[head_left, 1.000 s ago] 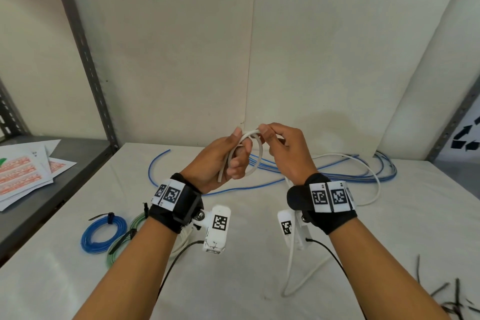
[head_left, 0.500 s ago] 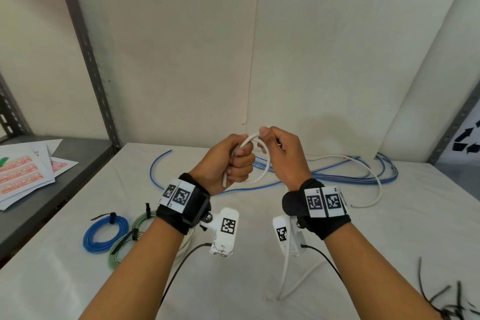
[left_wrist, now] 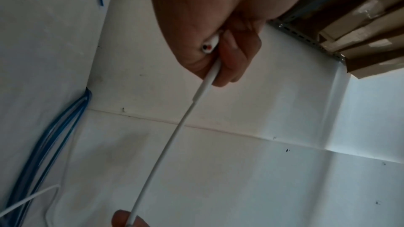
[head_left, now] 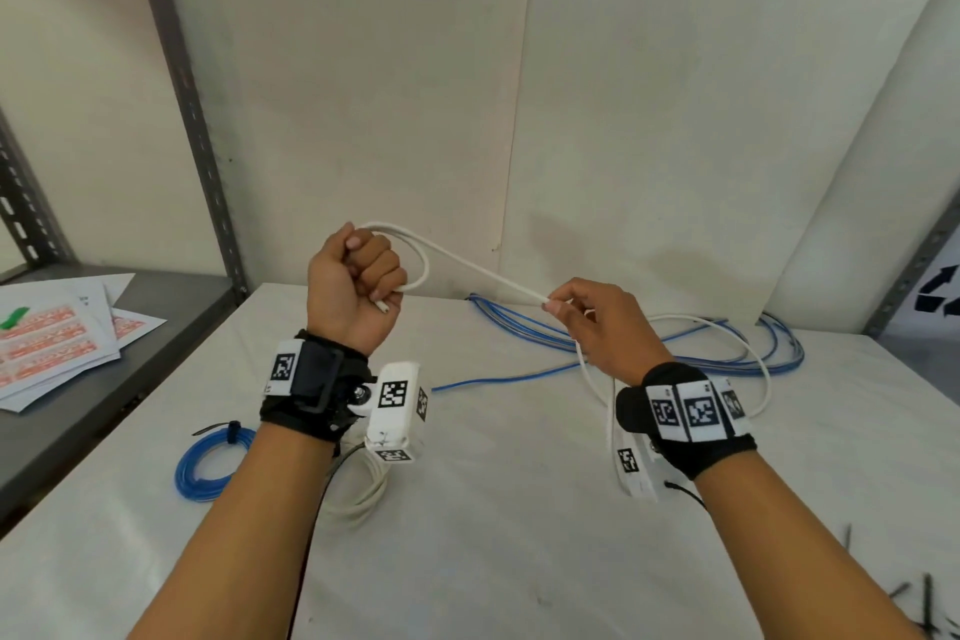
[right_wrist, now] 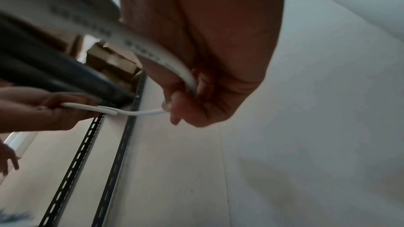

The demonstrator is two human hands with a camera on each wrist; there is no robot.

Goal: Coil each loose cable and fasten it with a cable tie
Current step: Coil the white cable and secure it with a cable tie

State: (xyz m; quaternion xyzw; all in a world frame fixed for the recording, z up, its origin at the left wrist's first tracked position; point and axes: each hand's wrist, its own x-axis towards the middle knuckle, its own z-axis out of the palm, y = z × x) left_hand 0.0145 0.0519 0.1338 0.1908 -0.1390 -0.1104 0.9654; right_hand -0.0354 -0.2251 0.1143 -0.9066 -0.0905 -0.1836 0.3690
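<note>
Fingers of the left hand (head_left: 353,286) are curled into a fist around one small loop of the thin white round cable (head_left: 478,270), whose cut end pokes out below the little finger; the left wrist view shows that end with a red and a dark core. The right hand (head_left: 605,327) pinches the same cable between thumb and fingertips, its other fingers loosely bent, and the cable passes on through the palm and drops toward the table.

Between the two hands the white cable runs as a nearly straight, taut line, sloping down from the left fist to the right pinch. Beyond the right hand its loose length falls in wide curves onto the white cloth-covered table (head_left: 519,535), toward the right rear of the surface, overlapping the loose blue cable (head_left: 727,364) that lies along the back edge.

Both hands are raised above the middle of the surface, well apart, the left held higher with its knuckles up, the right lower with its back turned up.

Near the left edge lies a coiled blue cable bound with a black tie (head_left: 208,463), and a coiled white cable (head_left: 363,494) sits partly hidden below the left wrist. Loose black cable ties (head_left: 924,603) lie at the front right corner.
</note>
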